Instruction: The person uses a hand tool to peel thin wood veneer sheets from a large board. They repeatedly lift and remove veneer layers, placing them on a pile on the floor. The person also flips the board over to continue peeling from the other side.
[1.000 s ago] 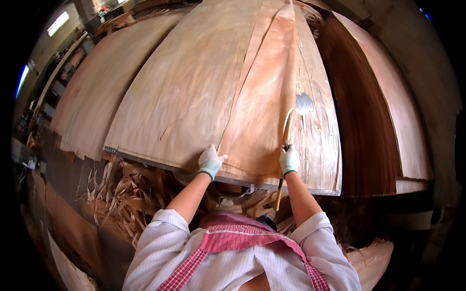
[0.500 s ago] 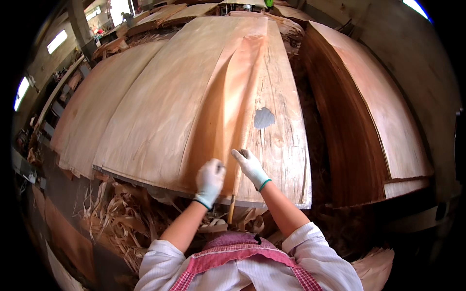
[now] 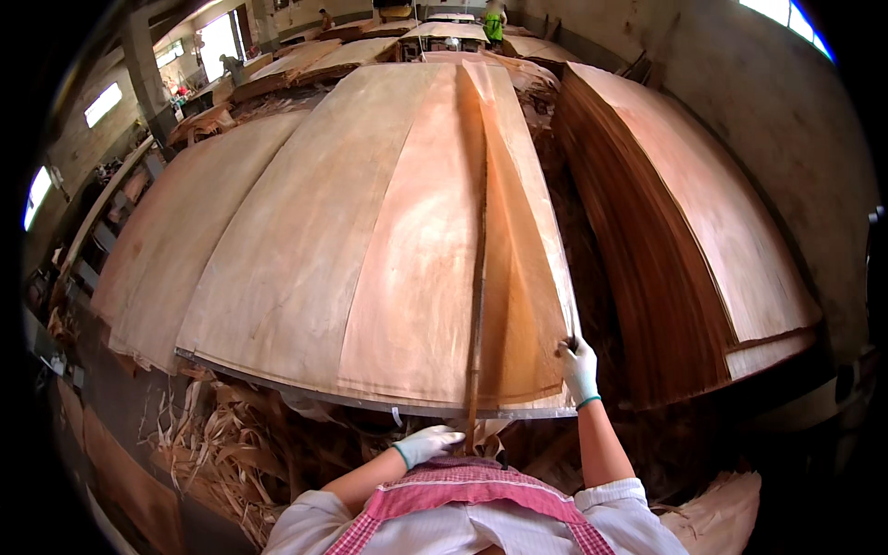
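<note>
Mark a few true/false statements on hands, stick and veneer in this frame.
1. The right hand rests on the near right edge of the top veneer sheet. True.
2. The left hand lies flat on top of the sheet. False: it is below the stack's near edge, at the lower end of the long stick.
3. The stick lies along the sheet, running away from the person. True.
4. Both hands are bare. False: both wear white gloves.
5. Veneer scraps are piled below the stack on the person's left. True.
6. The dark veneer stack is left of the top sheet. False: it is on the right.
</note>
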Demonstrator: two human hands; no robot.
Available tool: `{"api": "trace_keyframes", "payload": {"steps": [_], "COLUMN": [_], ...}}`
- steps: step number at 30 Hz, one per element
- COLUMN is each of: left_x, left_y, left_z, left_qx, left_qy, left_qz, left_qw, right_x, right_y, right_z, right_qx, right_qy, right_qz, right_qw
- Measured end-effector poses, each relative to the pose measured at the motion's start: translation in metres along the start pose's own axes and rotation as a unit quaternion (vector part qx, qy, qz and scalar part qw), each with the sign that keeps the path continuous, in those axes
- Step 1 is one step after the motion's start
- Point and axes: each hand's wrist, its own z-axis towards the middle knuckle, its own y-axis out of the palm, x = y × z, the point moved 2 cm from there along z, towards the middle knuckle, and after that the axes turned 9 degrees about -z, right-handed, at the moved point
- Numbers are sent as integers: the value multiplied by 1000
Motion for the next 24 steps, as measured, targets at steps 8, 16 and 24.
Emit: {"api": "trace_keyframes", "payload": {"steps": [8, 16, 24], "left_x": [85, 173, 111], "left_y": [51, 0, -72], "left_z": [15, -5, -34], "left_qx": [48, 178, 272], "left_qy": [236, 265, 275], "left_qz": [-146, -80, -11], "left_qw": [960, 944, 922], "right_x": [-18, -19, -8], "right_y": [4, 22, 34], "right_z": [-10, -13, -7], "right_qx": [-2, -37, -62], "right_qy": [-3, -18, 11], "right_qz": [-99, -54, 11], "right_qw": [995, 998, 998]}}
